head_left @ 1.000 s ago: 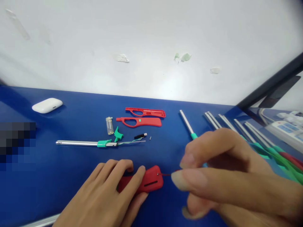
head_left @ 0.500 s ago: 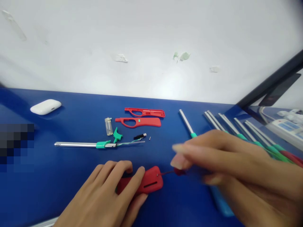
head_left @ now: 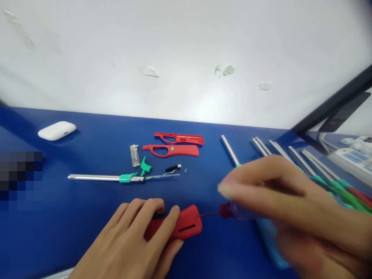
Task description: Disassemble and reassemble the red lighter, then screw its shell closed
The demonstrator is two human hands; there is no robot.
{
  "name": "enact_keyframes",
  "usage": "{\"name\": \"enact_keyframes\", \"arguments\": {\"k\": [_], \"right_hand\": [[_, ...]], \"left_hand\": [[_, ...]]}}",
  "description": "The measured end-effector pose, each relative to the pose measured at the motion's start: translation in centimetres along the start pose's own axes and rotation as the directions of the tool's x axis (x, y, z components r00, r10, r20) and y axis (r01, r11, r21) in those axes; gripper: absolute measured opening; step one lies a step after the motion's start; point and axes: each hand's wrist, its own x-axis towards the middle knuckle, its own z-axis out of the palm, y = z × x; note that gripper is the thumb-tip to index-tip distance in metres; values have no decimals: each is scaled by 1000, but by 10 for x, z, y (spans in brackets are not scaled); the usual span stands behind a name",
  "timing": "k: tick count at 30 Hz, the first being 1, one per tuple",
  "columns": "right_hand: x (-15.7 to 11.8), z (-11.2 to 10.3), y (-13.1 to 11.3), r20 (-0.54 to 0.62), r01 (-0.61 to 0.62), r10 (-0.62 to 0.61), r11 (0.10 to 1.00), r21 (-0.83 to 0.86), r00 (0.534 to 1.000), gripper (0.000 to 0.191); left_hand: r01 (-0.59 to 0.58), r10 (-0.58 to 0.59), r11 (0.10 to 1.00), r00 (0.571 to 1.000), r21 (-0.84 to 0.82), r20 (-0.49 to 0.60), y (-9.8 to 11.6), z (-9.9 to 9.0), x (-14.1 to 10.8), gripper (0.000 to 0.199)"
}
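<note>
My left hand (head_left: 136, 236) lies over a red lighter handle (head_left: 188, 223) on the blue table, fingers wrapped round it and pressing it down. The handle's end with a dark slot and a small screw hole sticks out to the right. A screwdriver (head_left: 226, 210) has its thin shaft at that hole. My right hand (head_left: 279, 205), blurred by motion, grips its clear handle, which the fingers largely hide. Behind lie two red shell halves (head_left: 186, 150), a green trigger (head_left: 145, 166), a clear tank (head_left: 135, 155) and a metal tube (head_left: 95, 178) with wires.
A black igniter (head_left: 171, 169) and a tiny screw (head_left: 185, 170) lie mid-table. Several metal-tubed lighters (head_left: 303, 161) stand in a row at the right, near a power strip (head_left: 353, 159). A white case (head_left: 57, 131) sits at the back left. A blue object (head_left: 271, 248) lies below my right hand.
The fingers of my right hand have shifted round the screwdriver, and more of its red collar and shaft shows. My left hand keeps its hold. The view has moved very slightly.
</note>
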Motion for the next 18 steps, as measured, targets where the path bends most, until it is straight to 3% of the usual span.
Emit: {"name": "enact_keyframes", "arguments": {"k": [3,7,9,12,16,18], "right_hand": [[-8,0,3,38,20,-18,999,-48,999,34],[-14,4,6,-54,18,-25,992,-125,998,23],[-11,5,5,-76,16,-29,987,-157,997,25],[-4,9,2,-15,-7,5,997,-77,1000,32],[-7,17,-3,-59,4,2,995,104,998,18],[-9,20,-7,-51,14,-8,992,129,999,24]], "left_hand": [[-42,41,999,998,22,37,-1,-1,-2,44],[-101,95,994,986,40,137,-1,-4,-5,51],[-65,62,998,992,18,112,0,-4,-5,48],[-22,23,1000,998,-9,55,1,-3,-3,41],[-68,67,998,993,14,96,0,-4,-1,47],[-59,57,998,995,24,87,0,-4,-2,47]]}}
